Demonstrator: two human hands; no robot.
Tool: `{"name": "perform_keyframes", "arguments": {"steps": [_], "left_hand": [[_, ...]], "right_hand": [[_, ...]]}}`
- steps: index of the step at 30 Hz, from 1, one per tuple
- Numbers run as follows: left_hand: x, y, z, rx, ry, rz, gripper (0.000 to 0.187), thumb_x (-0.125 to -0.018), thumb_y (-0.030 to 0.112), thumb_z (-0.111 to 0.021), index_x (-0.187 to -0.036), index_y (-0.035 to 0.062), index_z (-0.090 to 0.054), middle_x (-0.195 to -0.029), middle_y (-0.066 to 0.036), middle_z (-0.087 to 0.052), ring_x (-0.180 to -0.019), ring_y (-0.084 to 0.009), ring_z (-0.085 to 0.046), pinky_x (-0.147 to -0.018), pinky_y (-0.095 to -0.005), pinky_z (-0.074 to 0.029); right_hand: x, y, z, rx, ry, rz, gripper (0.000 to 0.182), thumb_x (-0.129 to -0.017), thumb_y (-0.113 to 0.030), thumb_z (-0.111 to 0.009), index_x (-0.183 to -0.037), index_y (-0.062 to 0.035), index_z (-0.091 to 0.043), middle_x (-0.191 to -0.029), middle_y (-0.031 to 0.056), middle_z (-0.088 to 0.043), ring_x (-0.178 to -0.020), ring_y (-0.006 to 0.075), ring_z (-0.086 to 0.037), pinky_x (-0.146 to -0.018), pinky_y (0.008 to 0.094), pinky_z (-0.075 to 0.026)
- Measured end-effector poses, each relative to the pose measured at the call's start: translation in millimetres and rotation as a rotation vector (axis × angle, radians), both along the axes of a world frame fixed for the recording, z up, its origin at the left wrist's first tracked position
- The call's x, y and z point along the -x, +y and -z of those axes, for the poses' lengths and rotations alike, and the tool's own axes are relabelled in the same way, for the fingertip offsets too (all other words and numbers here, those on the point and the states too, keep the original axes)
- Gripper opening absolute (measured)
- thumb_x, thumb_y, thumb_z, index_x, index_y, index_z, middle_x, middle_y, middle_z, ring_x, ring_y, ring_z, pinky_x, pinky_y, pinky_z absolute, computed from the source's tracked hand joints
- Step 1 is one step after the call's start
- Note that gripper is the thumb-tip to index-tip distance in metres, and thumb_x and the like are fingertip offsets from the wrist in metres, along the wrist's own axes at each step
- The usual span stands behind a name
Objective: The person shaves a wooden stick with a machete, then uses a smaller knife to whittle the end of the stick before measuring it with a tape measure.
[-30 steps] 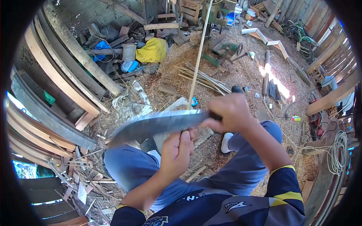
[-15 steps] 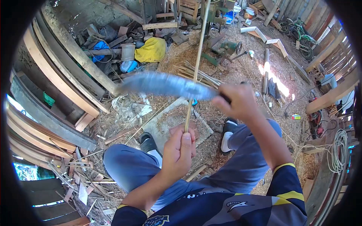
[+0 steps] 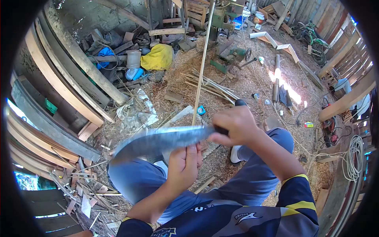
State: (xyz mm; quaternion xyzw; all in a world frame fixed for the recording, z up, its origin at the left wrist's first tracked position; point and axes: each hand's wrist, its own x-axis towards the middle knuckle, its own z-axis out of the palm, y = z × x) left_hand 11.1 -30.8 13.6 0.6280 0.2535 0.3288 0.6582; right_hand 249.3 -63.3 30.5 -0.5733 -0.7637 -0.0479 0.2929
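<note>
My left hand [image 3: 183, 166] is closed round the lower end of a long, thin wooden stick [image 3: 202, 65], which stands up and away from me. In my right hand [image 3: 236, 123] is the dark handle of a machete [image 3: 162, 140]. Its broad blade, smeared by motion, points left and crosses in front of the stick just above my left fingers. The stick's bottom end is hidden in my grip. Both hands are over my lap, between my knees.
Beyond the hands, a bundle of thin sticks [image 3: 211, 86] and a teal tape measure [image 3: 201, 110] lie on the shaving-strewn ground. A green machine [image 3: 233, 57] stands farther back. Curved planks [image 3: 63, 75] lean at left; coiled rope [image 3: 355, 158] hangs at right.
The machete has come down along the stick, from well above my left hand to just over its fingers. My left hand still grips the stick in nearly the same place.
</note>
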Motion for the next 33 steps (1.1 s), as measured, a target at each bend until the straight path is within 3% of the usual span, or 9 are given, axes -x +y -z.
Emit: {"name": "perform_keyframes", "arguments": {"steps": [2, 6, 10, 13, 17, 21, 26, 30, 33], "left_hand": [[0.3, 1.8, 0.3, -0.031, 0.018, -0.018, 0.024, -0.115, 0.019, -0.038, -0.101, 0.0051, -0.051, -0.064, 0.005, -0.04, -0.054, -0.003, -0.033, -0.05, -0.0239, -0.027], [1.3, -1.9, -7.9, 0.055, 0.023, -0.016, 0.024, -0.115, 0.019, -0.038, -0.1, 0.0048, -0.051, -0.065, 0.004, -0.042, -0.055, -0.0029, -0.033, -0.05, -0.0241, -0.028], [-3.6, -2.5, -1.0, -0.105, 0.037, -0.064, 0.025, -0.114, 0.018, -0.038, -0.098, 0.0047, -0.051, -0.065, 0.005, -0.042, -0.055, -0.0028, -0.033, -0.05, -0.0247, -0.029], [-2.2, 1.4, -1.8, -0.13, 0.081, -0.085, 0.024, -0.114, 0.017, -0.039, -0.097, 0.0042, -0.052, -0.066, 0.004, -0.043, -0.055, -0.003, -0.036, -0.051, -0.0247, -0.031], [-2.4, 6.3, -2.6, -0.066, 0.082, -0.054, 0.023, -0.113, 0.015, -0.04, -0.099, 0.0031, -0.052, -0.067, 0.004, -0.044, -0.056, -0.0029, -0.038, -0.051, -0.0241, -0.031], [-3.5, 1.4, 6.6, -0.181, 0.098, -0.058, 0.023, -0.113, 0.016, -0.039, -0.1, 0.0032, -0.052, -0.066, 0.004, -0.043, -0.057, -0.0023, -0.037, -0.051, -0.0239, -0.03], [0.4, -1.7, -6.2, -0.065, 0.114, -0.007, 0.023, -0.113, 0.016, -0.039, -0.099, 0.0032, -0.053, -0.066, 0.005, -0.043, -0.057, -0.0022, -0.037, -0.052, -0.0233, -0.03], [-0.2, 2.3, 3.1, -0.188, 0.116, -0.019, 0.025, -0.113, 0.017, -0.04, -0.098, 0.003, -0.053, -0.066, 0.006, -0.043, -0.057, -0.0019, -0.038, -0.052, -0.023, -0.031], [0.7, 4.6, -1.1, -0.191, 0.146, -0.044, 0.024, -0.113, 0.017, -0.04, -0.099, 0.003, -0.053, -0.066, 0.005, -0.044, -0.057, -0.0019, -0.038, -0.052, -0.0231, -0.032]], "right_hand": [[3.1, 4.4, -2.2, -0.095, -0.052, -0.056, 0.047, -0.091, -0.057, -0.07, -0.076, -0.0134, -0.065, -0.062, 0.0075, -0.061, -0.053, 0.0288, -0.063, -0.05, 0.0407, -0.048], [-23.5, 16.6, 6.1, 0.01, 0.146, 0.32, 0.047, -0.09, -0.058, -0.07, -0.074, -0.0141, -0.064, -0.06, 0.0082, -0.058, -0.053, 0.0297, -0.063, -0.051, 0.0419, -0.048], [-3.7, 3.0, 1.8, -0.069, -0.036, -0.005, 0.049, -0.088, -0.059, -0.073, -0.074, -0.0132, -0.063, -0.061, 0.0075, -0.059, -0.055, 0.0301, -0.064, -0.05, 0.0419, -0.047], [-8.5, 8.0, 2.7, -0.028, -0.022, -0.015, 0.05, -0.088, -0.06, -0.072, -0.073, -0.0126, -0.062, -0.061, 0.0073, -0.059, -0.055, 0.0294, -0.064, -0.05, 0.0414, -0.047], [-12.8, 10.4, 4.4, -0.003, -0.027, 0.184, 0.049, -0.091, -0.058, -0.07, -0.073, -0.0127, -0.061, -0.061, 0.007, -0.06, -0.054, 0.0284, -0.064, -0.05, 0.0407, -0.048], [3.1, 4.0, -0.4, -0.061, -0.044, -0.046, 0.048, -0.092, -0.057, -0.069, -0.075, -0.0125, -0.062, -0.061, 0.0069, -0.061, -0.054, 0.0285, -0.064, -0.05, 0.0408, -0.049], [-31.2, 17.1, 4.9, -0.017, 0.075, 0.361, 0.046, -0.089, -0.056, -0.072, -0.074, -0.0134, -0.064, -0.061, 0.0073, -0.06, -0.053, 0.0289, -0.063, -0.051, 0.0413, -0.049], [-2.0, 3.1, 4.5, -0.064, -0.004, 0.017, 0.049, -0.089, -0.058, -0.072, -0.072, -0.0131, -0.062, -0.061, 0.0073, -0.06, -0.052, 0.0293, -0.061, -0.051, 0.0413, -0.048], [-4.5, 6.8, 2.9, -0.054, -0.068, 0.017, 0.05, -0.089, -0.058, -0.072, -0.072, -0.0128, -0.062, -0.061, 0.0077, -0.06, -0.052, 0.0296, -0.061, -0.051, 0.0417, -0.048]]}}
